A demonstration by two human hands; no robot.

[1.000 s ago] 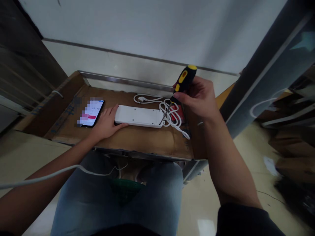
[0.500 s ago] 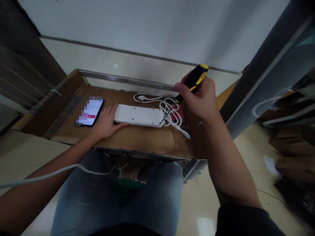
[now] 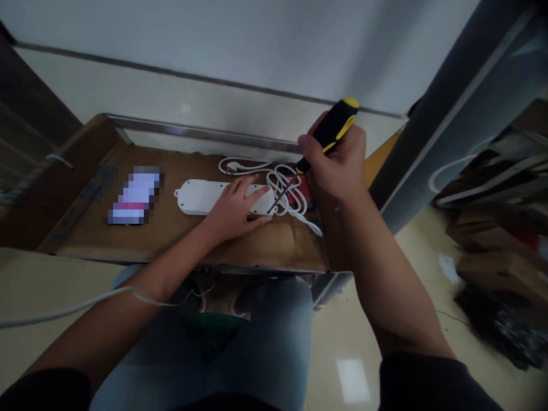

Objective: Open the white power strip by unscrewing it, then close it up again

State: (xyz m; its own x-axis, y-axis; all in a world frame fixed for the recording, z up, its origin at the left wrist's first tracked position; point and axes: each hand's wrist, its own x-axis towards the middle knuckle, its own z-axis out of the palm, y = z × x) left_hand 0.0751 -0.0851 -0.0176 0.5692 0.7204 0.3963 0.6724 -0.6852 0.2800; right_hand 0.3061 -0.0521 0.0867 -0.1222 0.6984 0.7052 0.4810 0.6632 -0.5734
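A white power strip [image 3: 199, 197] lies underside up on brown cardboard, with several screw holes showing. Across its right half rests my left hand [image 3: 233, 206], fingers spread, thumb along the near edge. My right hand [image 3: 338, 157] is wrapped round the black and yellow handle of a screwdriver [image 3: 331, 128]. The shaft slants down to the left, its tip at the strip's right end near a corner hole; whether it sits in the hole I cannot tell. The strip's white cord [image 3: 285, 185] lies coiled at that end, with its plug [image 3: 233, 168] behind the strip.
A phone [image 3: 136, 197] with a lit, blurred screen lies to the left on the cardboard [image 3: 171, 242]. Something red [image 3: 302, 191] sits under the cord. A metal rail [image 3: 205, 134] runs along the back. Cardboard boxes [image 3: 505, 274] stand on the floor at right.
My left hand has moved right, from the strip's left end onto its right half. The screwdriver tip stays at the strip's right end. The view has shifted slightly.
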